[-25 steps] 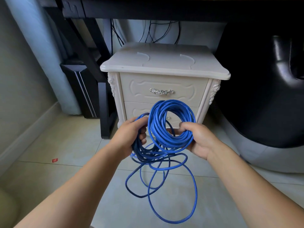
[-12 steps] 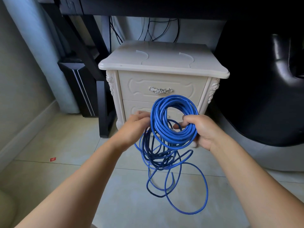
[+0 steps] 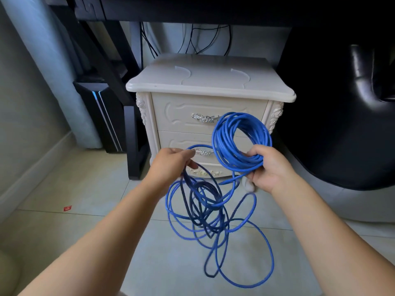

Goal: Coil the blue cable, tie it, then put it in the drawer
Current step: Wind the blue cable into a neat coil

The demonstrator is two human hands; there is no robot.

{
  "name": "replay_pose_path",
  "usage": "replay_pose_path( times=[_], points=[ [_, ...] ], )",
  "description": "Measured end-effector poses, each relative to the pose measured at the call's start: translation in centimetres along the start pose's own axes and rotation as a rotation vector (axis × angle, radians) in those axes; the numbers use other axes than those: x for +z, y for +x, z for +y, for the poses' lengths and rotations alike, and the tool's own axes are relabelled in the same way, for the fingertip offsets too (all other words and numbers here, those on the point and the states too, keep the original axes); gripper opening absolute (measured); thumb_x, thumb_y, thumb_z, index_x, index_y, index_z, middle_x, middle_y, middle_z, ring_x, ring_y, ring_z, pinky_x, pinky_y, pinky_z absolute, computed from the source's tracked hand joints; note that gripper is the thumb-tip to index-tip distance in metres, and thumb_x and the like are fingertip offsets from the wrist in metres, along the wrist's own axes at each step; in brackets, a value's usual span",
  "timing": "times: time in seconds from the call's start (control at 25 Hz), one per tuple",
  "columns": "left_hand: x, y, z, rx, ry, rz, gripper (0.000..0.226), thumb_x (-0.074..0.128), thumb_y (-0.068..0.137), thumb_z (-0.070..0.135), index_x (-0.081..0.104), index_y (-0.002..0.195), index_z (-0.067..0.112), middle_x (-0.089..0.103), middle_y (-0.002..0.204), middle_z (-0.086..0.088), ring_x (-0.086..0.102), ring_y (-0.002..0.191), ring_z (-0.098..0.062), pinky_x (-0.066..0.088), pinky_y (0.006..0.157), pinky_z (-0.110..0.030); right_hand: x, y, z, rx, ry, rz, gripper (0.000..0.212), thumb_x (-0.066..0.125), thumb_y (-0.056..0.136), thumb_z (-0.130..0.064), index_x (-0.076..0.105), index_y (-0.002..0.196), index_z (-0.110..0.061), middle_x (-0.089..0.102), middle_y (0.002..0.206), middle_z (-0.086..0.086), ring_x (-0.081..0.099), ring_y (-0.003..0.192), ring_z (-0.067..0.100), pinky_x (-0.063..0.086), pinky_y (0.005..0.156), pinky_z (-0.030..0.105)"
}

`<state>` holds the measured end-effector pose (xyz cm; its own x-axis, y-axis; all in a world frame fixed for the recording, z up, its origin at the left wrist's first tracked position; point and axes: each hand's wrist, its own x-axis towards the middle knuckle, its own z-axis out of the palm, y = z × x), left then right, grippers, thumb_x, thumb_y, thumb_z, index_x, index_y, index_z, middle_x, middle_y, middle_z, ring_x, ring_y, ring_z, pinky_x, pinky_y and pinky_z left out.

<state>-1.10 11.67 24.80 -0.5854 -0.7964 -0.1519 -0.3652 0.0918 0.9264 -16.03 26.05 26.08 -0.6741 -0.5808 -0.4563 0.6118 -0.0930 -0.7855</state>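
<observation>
In the head view, a cream nightstand (image 3: pixel 210 82) is seen on the tiled floor (image 3: pixel 85 189), with two drawers, an upper drawer (image 3: pixel 177 116) and a lower drawer (image 3: pixel 177 142). Both are shut, so what they hold cannot be told. One silver handle (image 3: pixel 205 118) is fixed to each, two in all. The one blue cable (image 3: pixel 237 163) is held in the air in front of the drawers, not in either of them. Its wound coil is gripped at the lower edge by the right hand (image 3: pixel 269 167), whose fingers are curled round the bundle. A single strand is pinched between the thumb and fingers of the left hand (image 3: pixel 171 165), and from there the loose loops (image 3: pixel 205 212) hang down toward the floor. Compared with half a second ago, the two hands have been drawn apart. The left hand has been taken off the coil and moved to the left, and the coil has been carried to the right. More slack is spread out below. A red scrap (image 3: pixel 67 208) lies on the tiles at the left.
</observation>
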Motion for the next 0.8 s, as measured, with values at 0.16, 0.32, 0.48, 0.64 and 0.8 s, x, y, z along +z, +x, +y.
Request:
replay_pose_path(
  times=[0.16, 0.32, 0.48, 0.64, 0.8],
  points=[
    [-0.6, -0.2, 0.5, 0.025, -0.086, -0.001, 0.037, 0.059, 0.09, 0.021, 0.06, 0.054, 0.011, 0.077, 0.076, -0.001, 0.063, 0.079, -0.012, 0.047, 0.078, -0.025, -0.3, 0.1, 0.2, -0.163, -0.238, 0.094, 0.016, 0.046, 0.084, 0.006, 0.053, 0.077, -0.007, 0.058, 0.052, 0.006, 0.06, 0.049, 0.017, 0.048, 0.045, 0.025],
    [-0.6, 0.1, 0.5, 0.05, -0.345, -0.13, 0.037, 0.053, 0.092, 0.012, 0.053, 0.055, 0.01, 0.076, 0.094, -0.013, 0.07, 0.102, -0.017, 0.048, 0.096, -0.032, 0.5, -0.4, 1.3, -0.505, -0.803, 0.149, 0.016, 0.055, 0.081, 0.001, 0.056, 0.091, -0.011, 0.061, 0.057, -0.002, 0.055, 0.047, 0.004, 0.043, 0.049, 0.019],
    [-0.7, -0.1, -0.1, 0.054, -0.536, -0.379, 0.033, 0.039, 0.089, 0.007, 0.071, 0.081, 0.004, 0.069, 0.122, 0.002, 0.058, 0.123, -0.017, 0.044, 0.102, -0.04, 0.8, -0.6, 2.6, -0.613, -1.116, 0.213, 0.019, 0.058, 0.082, -0.018, 0.05, 0.1, -0.019, 0.064, 0.08, 0.002, 0.061, 0.078, 0.031, 0.053, 0.071, 0.039],
    [-0.5, -0.7, 0.1, 0.233, -0.37, -0.429, 0.052, 0.045, 0.088, -0.011, 0.079, 0.094, 0.029, 0.067, 0.123, 0.012, 0.06, 0.114, -0.014, 0.045, 0.092, -0.029, 1.7, -1.5, 3.3, -0.662, -1.213, 0.187, 0.016, 0.056, 0.088, -0.023, 0.041, 0.095, -0.02, 0.06, 0.08, 0.003, 0.057, 0.077, 0.034, 0.049, 0.067, 0.041],
    [-0.8, -1.4, 0.5, 0.341, -0.23, -0.414, 0.062, 0.066, 0.081, -0.011, 0.063, 0.127, 0.031, 0.061, 0.13, 0.004, 0.064, 0.109, -0.006, 0.051, 0.089, -0.02, 2.1, -2.1, 4.0, -0.677, -1.32, 0.053, 0.017, 0.055, 0.088, -0.021, 0.04, 0.095, -0.02, 0.062, 0.08, 0.006, 0.055, 0.078, 0.036, 0.047, 0.067, 0.04]
  ],
)
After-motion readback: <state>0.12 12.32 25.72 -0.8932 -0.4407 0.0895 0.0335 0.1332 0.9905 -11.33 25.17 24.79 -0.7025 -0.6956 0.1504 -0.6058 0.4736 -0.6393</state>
